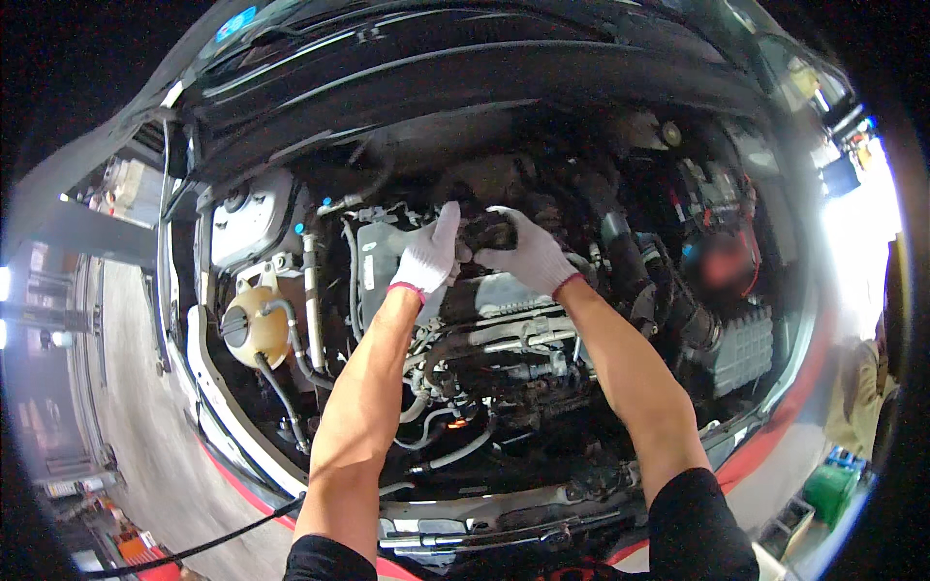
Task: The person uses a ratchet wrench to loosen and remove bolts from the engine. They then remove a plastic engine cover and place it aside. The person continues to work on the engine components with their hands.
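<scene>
In the middle of the engine bay, my left hand (431, 252), in a white knit glove, has one digit pointing up and the others curled beside a dark part (492, 234), with what they grip hidden. My right hand (523, 254), gloved the same, curves its fingers and thumb round that dark part, which is too dim to name. Below and behind my hands lies a grey engine cover (383, 252) with hoses around it.
The raised black hood (465, 68) spans the top. A tan reservoir (262, 324) and white reservoir (242, 218) sit left. A black intake hose (625, 261) and grey finned housing (744, 351) are right. A black cable (218, 542) crosses low left, outside the bay.
</scene>
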`<state>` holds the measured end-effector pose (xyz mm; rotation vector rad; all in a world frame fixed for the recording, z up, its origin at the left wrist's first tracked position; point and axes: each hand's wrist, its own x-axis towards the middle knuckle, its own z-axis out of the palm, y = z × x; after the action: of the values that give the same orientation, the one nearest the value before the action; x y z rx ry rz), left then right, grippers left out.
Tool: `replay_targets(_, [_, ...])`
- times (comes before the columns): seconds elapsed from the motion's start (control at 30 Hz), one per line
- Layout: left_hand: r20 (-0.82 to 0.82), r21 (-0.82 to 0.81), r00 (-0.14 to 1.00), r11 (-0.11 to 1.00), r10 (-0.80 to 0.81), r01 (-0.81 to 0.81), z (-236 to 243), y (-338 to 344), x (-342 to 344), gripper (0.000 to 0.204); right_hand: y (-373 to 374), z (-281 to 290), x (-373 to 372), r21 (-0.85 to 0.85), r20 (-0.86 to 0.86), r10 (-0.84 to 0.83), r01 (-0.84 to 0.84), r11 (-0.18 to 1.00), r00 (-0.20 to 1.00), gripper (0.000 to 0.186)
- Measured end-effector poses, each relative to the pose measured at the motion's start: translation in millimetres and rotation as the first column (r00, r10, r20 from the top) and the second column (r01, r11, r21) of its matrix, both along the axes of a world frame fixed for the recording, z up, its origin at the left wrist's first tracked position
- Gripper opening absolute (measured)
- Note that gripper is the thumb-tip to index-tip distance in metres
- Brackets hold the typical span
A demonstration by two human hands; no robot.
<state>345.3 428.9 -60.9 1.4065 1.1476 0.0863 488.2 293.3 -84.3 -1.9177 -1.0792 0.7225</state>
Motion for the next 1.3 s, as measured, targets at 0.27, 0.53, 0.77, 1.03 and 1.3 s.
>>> replay_targets(0.27, [-0.499, 0.676, 0.784, 0.401, -0.368, 0.619, -69.4, -3.5, -52.4, 0.037, 4.7, -4.7, -7.5, -0.040, 0.410, 0.039, -0.025, 0.999, 0.911, 0.072])
replay_targets(0.53, [-0.361, 0.757, 0.865, 0.432, -0.348, 0.490, -77.5, -11.7, -60.2, 0.025, -18.8, -11.3, -9.2, -0.009, 0.452, 0.101, -0.109, 0.994, 0.886, 0.066])
replay_targets(0.77, [-0.337, 0.822, 0.888, 0.362, -0.314, 0.440, -83.7, -13.2, -61.1, 0.019, -29.8, -10.3, -12.7, 0.033, 0.349, 0.172, -0.196, 0.980, 0.921, 0.070])
replay_targets(1.03, [-0.277, 0.857, 0.906, 0.345, -0.321, 0.384, -72.6, -18.8, -59.7, 0.043, -40.3, -17.1, -15.7, -0.024, 0.508, 0.271, -0.301, 0.953, 0.818, 0.071])
replay_targets(1.3, [-0.460, 0.731, 0.799, 0.346, -0.388, 0.589, -73.0, -13.6, -48.4, 0.049, -25.1, -0.8, 1.6, -0.049, 0.127, 0.349, -0.346, 0.937, 0.928, 0.065])
